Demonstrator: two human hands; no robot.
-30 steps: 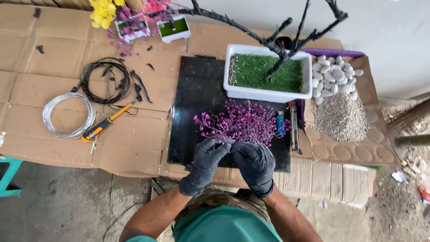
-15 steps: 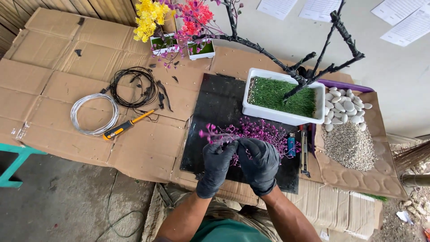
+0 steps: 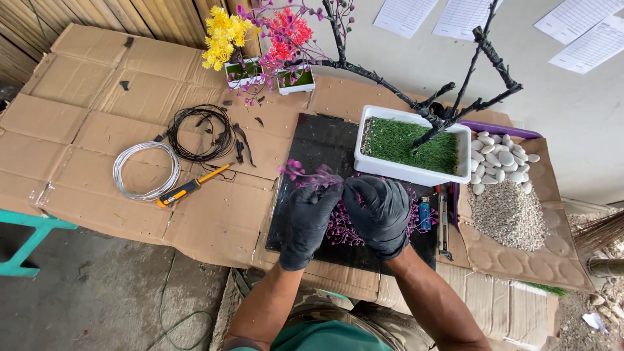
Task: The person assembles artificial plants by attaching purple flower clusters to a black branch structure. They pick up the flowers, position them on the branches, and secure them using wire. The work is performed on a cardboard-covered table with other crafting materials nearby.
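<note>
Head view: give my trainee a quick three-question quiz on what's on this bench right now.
1. True or false: both hands, left hand and right hand, wear black gloves.
2. What does the black branch tree stand in?
A. a white tray of green grass
B. the pile of grey gravel
C. a coil of wire
3. Which tool lies between the silver wire coil and the black mat?

Key:
1. True. They work on a purple flower sprig above the mat.
2. A, the white tray.
3. The orange-handled cutter, lying on the cardboard.
</note>
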